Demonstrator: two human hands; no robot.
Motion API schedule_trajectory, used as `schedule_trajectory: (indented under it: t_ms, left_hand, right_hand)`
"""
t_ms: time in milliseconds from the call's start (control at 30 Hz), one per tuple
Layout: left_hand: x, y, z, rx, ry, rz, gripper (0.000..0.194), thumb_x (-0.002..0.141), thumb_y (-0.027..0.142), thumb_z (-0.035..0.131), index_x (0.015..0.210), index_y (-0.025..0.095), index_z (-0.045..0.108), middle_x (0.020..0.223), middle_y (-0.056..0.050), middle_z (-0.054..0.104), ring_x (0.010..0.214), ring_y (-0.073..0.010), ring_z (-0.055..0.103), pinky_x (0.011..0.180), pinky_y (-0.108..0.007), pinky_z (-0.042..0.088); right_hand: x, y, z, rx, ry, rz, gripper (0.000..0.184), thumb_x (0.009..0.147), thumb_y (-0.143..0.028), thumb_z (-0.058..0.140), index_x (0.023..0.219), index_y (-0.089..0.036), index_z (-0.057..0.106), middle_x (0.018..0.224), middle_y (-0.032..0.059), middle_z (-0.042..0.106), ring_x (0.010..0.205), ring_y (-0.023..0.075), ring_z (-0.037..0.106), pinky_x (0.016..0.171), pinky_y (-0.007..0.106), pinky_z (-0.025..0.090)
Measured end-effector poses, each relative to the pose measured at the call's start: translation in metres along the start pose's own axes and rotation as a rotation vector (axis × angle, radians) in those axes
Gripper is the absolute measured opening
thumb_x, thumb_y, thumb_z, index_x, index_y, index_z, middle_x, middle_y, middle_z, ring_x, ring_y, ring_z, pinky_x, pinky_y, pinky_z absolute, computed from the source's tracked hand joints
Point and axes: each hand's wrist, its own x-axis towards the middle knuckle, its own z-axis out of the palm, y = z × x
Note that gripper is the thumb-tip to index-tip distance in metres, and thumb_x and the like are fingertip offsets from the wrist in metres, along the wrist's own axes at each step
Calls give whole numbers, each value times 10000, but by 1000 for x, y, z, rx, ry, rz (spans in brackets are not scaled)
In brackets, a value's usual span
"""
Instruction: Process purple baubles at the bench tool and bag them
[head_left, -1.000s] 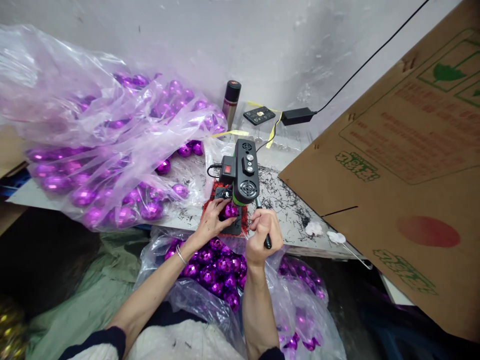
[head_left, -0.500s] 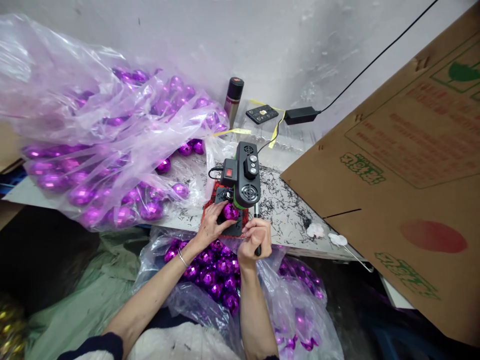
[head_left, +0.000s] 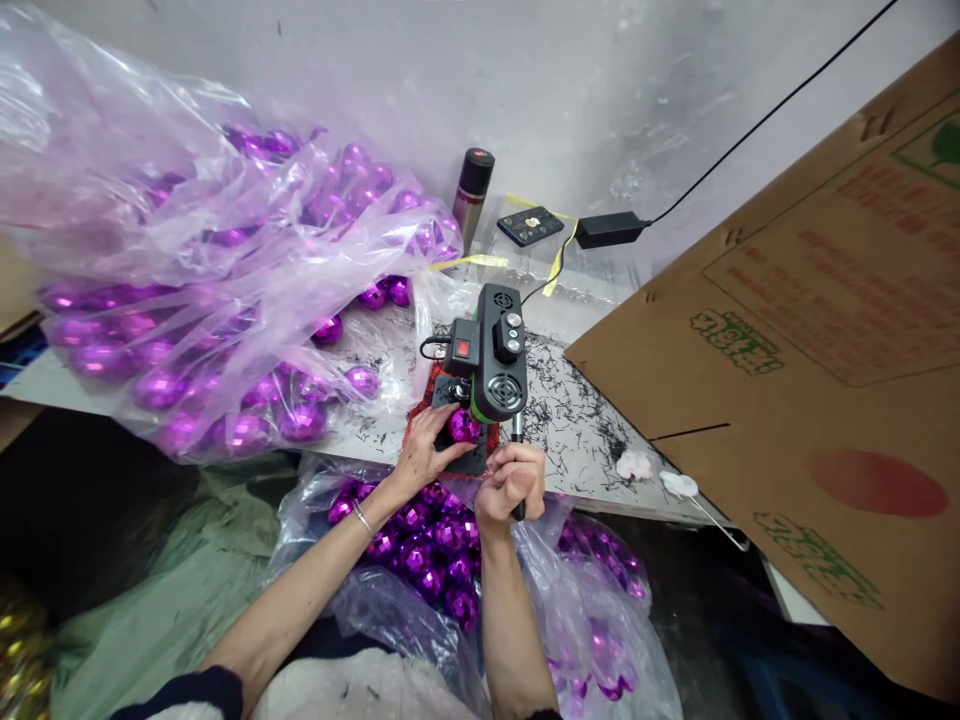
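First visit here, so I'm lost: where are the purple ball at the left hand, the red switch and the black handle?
Purple ball [head_left: 464, 426], head view: middle of its faceted surface.
Red switch [head_left: 463, 348], head view: its face.
Black handle [head_left: 519, 510], head view: its exposed lower end.

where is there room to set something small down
Mainly between the black machine and the cardboard box, though black scraps litter it. A smaller patch lies between the power adapter and the box. Crowded: the left side, under bagged purple balls, and the red mat, where the left hand holds a ball.
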Motion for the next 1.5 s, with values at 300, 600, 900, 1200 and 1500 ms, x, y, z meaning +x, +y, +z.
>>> schedule_trajectory:
  t_ms: [300,600,900,1200,1500]
  left_hand:
    - [-1,0,-1,-5,-8,-9,598,937,518,815,1442,236,665,1343,-134,778,1283,-333,732,1155,-536,553]
    - [1,1,0,-33,-1,-4,588,934,499,824,1428,222,665,1349,-143,778,1289,-336,732,1165,-553,544]
    - [5,3,-1,-30,-10,-2,546,939,472,812,1399,212,676,1338,-149,780,1279,-336,736,1154,-554,550]
    - [-2,4,-3,-46,-29,116,565,961,413,786,1447,185,609,1394,-188,743,1322,-349,713,1139,-563,560]
    - [-27,23,-71,87,-81,240,521,1037,458,657,1500,229,593,1474,-173,693,1395,-340,655,1203,-571,525]
  right_hand:
    - [-6,8,0,23,17,-4,396,1094,-240,358,725,-243,502,731,-16,546,611,139,562,688,363,527]
    - [-3,13,2,44,9,-45,420,1117,-302,357,719,-248,479,720,-25,521,605,141,564,643,349,523]
    - [-5,16,4,30,-19,-106,426,1126,-285,371,712,-234,457,728,-36,533,619,127,596,689,341,537]
    - [50,-26,3,-49,-28,85,468,1121,-320,450,659,-245,446,619,-47,478,591,121,540,581,291,431]
    - [39,-28,-3,-33,-73,70,463,1111,-330,481,660,-231,513,690,-11,599,646,128,610,617,294,484]
